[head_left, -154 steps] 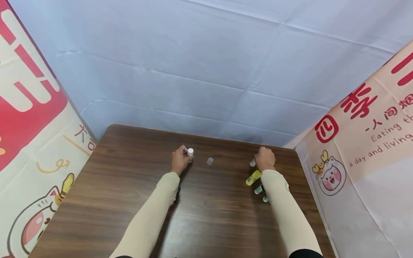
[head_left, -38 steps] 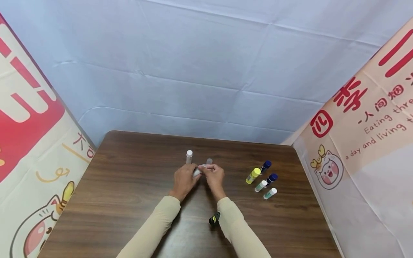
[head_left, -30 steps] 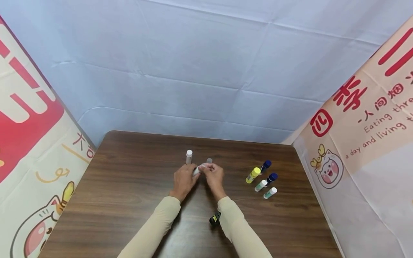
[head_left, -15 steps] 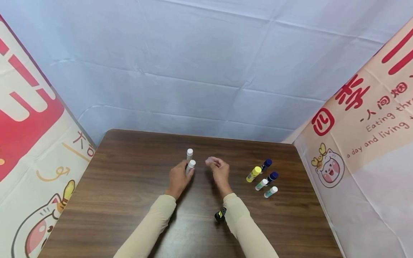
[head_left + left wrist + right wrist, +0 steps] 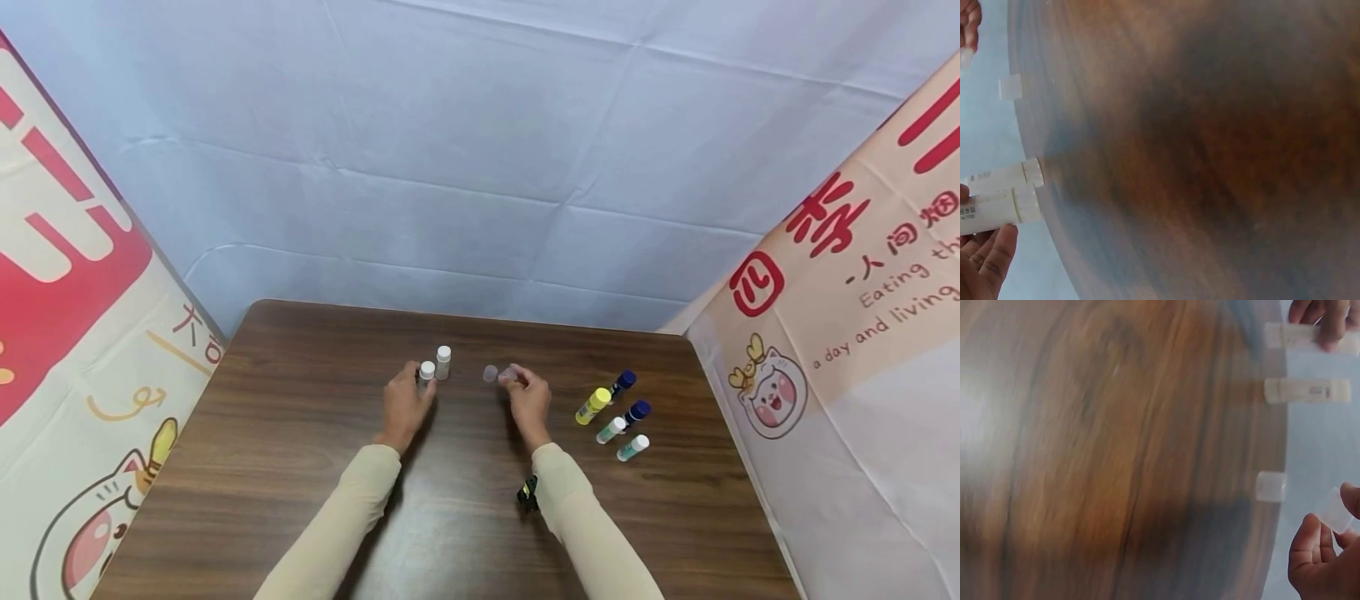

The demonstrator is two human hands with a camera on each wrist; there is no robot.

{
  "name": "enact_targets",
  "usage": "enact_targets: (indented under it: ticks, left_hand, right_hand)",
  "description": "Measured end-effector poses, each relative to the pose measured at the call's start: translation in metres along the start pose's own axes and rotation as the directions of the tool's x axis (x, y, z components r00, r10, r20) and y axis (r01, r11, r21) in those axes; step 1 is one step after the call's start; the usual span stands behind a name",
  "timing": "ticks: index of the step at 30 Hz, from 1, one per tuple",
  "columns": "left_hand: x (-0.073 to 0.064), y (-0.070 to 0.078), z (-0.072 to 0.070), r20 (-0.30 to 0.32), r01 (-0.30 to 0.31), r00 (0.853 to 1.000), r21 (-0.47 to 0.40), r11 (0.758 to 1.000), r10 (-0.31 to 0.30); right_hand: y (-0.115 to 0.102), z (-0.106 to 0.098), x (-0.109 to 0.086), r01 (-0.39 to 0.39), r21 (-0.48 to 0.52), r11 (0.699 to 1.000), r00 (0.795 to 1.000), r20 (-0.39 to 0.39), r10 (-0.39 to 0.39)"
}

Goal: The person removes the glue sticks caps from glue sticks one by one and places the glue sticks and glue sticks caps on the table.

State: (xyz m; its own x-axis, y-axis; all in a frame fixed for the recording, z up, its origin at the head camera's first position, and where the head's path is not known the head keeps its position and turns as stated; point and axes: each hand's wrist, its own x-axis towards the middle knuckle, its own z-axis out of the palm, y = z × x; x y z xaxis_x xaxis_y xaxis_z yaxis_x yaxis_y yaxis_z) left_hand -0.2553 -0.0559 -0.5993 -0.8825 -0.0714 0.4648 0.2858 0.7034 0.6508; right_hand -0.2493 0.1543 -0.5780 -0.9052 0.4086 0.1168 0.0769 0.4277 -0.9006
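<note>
My left hand (image 5: 403,406) holds a white glue stick (image 5: 427,372) upright on the table, thumb on one side and fingers on the other. Just right of it stands a second white glue stick (image 5: 443,364); in the left wrist view the held stick (image 5: 991,211) overlaps it. My right hand (image 5: 532,402) pinches a translucent cap (image 5: 1335,511) between thumb and fingers. Left of that hand, a similar translucent cap (image 5: 491,373) rests on the table (image 5: 315,467). Both capless glue sticks show white tops.
To the right stand several more glue sticks: a yellow one (image 5: 593,406), two with dark blue caps (image 5: 624,381), and two green-and-white ones (image 5: 633,447). A black device (image 5: 528,494) is at the right wrist. A pale cloth wall (image 5: 450,192) hangs behind the table.
The hands have parted, the left taking the glue stick leftward beside the other, the right taking the cap rightward. Earlier the right hand reached among the sticks at the right.
</note>
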Motion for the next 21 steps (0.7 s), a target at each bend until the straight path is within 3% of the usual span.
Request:
enact_targets:
  ticks: [5,11,21]
  left_hand:
    - [0.006,-0.003,-0.002,0.031,0.051,0.998,-0.006,0.999,-0.051]
    - [0.011,-0.008,-0.004,0.063,0.092,0.994,-0.040,0.995,-0.089]
    - [0.019,-0.016,-0.002,0.093,0.165,0.983,-0.042,0.985,-0.161]
  right_hand:
    - [0.012,-0.002,0.006,-0.008,-0.065,0.998,1.000,-0.010,0.008]
    - [0.019,-0.001,0.011,-0.043,-0.056,0.998,0.999,0.020,0.044]
    - [0.028,0.006,0.028,-0.008,-0.189,0.982,0.998,0.058,0.019]
